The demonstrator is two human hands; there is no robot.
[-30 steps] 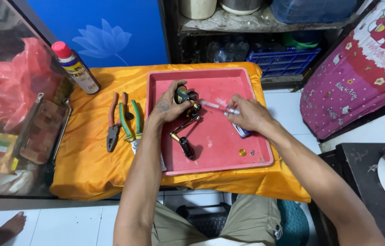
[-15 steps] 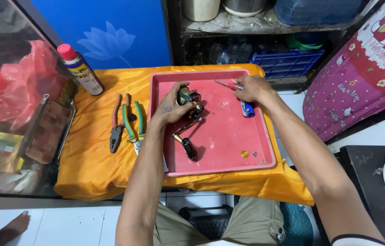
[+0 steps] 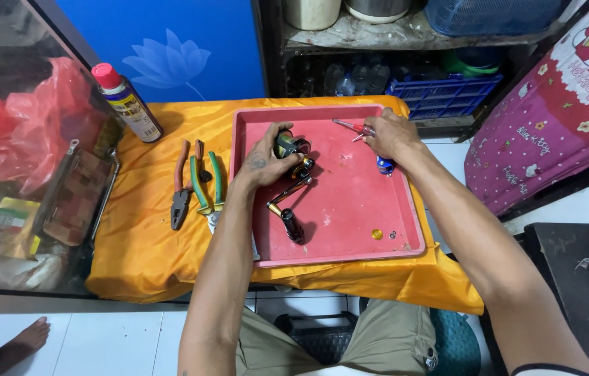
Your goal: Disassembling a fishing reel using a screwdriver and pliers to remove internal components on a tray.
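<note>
On the red tray (image 3: 406,237), your left hand (image 3: 264,159) is gripping the fishing reel (image 3: 293,154), its crank handle (image 3: 287,212) trailing below your fingers, while your right hand (image 3: 390,136) is pinching the screwdriver (image 3: 349,126).

Pliers (image 3: 181,186), spray can (image 3: 127,103), blue crate (image 3: 443,93)

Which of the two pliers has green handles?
The green-handled pliers are the pair lying nearer the red tray, close beside the left hand's forearm. The other pliers, farther left on the orange cloth, have reddish-brown handles.
</note>
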